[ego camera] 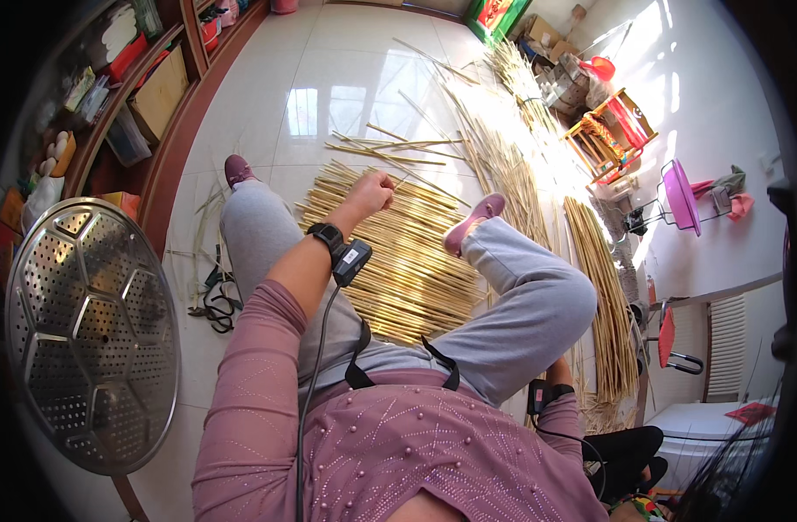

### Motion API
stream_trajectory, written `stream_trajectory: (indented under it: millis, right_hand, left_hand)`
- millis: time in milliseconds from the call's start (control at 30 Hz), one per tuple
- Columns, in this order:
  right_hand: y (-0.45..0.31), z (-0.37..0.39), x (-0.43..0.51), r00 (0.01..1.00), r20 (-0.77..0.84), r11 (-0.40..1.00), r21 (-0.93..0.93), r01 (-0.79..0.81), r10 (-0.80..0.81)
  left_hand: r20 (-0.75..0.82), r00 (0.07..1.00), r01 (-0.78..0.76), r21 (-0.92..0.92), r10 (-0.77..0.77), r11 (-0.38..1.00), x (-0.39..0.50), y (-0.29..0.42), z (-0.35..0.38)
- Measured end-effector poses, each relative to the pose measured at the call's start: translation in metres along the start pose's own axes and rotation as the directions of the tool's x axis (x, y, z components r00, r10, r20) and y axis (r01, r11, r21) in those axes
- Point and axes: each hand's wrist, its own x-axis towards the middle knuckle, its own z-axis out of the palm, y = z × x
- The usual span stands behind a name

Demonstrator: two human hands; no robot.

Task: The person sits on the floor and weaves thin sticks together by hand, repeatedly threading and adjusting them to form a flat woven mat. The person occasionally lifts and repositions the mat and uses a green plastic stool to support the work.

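Observation:
A mat of straw-coloured reed stalks (398,274) lies on the floor between my legs, its stalks side by side. Over its far part is my left hand (371,194), fingers curled together, with what looks like a thin strand (403,181) coming from the fingertips. My right hand is out of view behind my right knee; only the forearm and a wrist device (540,395) show. Several loose stalks (398,153) lie crossed just beyond the mat's far edge.
Scissors (219,307) and other tools lie left of my left leg, near a perforated metal steamer plate (95,336). Shelves (176,140) run along the left. Long reed bundles (600,307) lie on the right. Another person's dark-clothed leg (626,450) is at lower right.

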Motion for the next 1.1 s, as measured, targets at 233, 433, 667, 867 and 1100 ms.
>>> stream_trajectory:
  millis: [233,433,667,867,1100]
  right_hand:
    - [0.008,0.039,0.005,1.000,0.015,0.992,-0.122,-0.014,0.016]
    - [0.019,0.067,0.006,0.999,0.040,0.978,-0.209,-0.012,0.021]
    - [0.047,0.088,0.009,0.997,0.078,0.951,-0.308,-0.001,0.027]
    - [0.066,0.102,0.006,0.992,0.096,0.935,-0.353,-0.039,0.078]
    - [0.082,0.106,0.005,0.989,0.109,0.927,-0.371,-0.049,0.096]
  left_hand:
    - [-0.023,0.998,0.052,-0.037,-0.052,0.998,-0.007,-0.002,-0.002]
    - [-0.051,0.991,0.113,-0.132,-0.121,0.985,-0.018,-0.001,-0.002]
    - [-0.056,0.998,0.032,-0.078,-0.037,0.996,-0.016,-0.017,0.006]
    - [-0.040,0.996,0.069,-0.108,-0.074,0.992,-0.021,-0.016,0.010]
    - [-0.004,0.989,0.148,-0.065,-0.149,0.987,-0.026,-0.021,0.017]
